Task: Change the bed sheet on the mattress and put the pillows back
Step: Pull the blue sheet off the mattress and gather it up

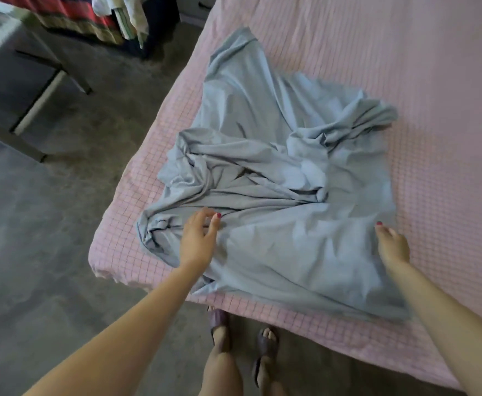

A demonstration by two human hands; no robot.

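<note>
The blue bed sheet (277, 195) lies bunched on the pink-covered mattress (405, 81) near its corner, stretching away from the person. The left hand (198, 241) rests on its near-left folds, fingers loosely spread and holding nothing. The right hand (391, 244) touches its near-right edge, grip also apart, so each hand sits beside its own side for spreading.

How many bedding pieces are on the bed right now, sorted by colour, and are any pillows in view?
Light blue sheet, crumpled in a heap: 1
Pink checked cover spread over the mattress: 1
Pillows: 0 in view
Total: 2 pieces

The left hand and right hand both reach onto the blue sheet's near part.
</note>
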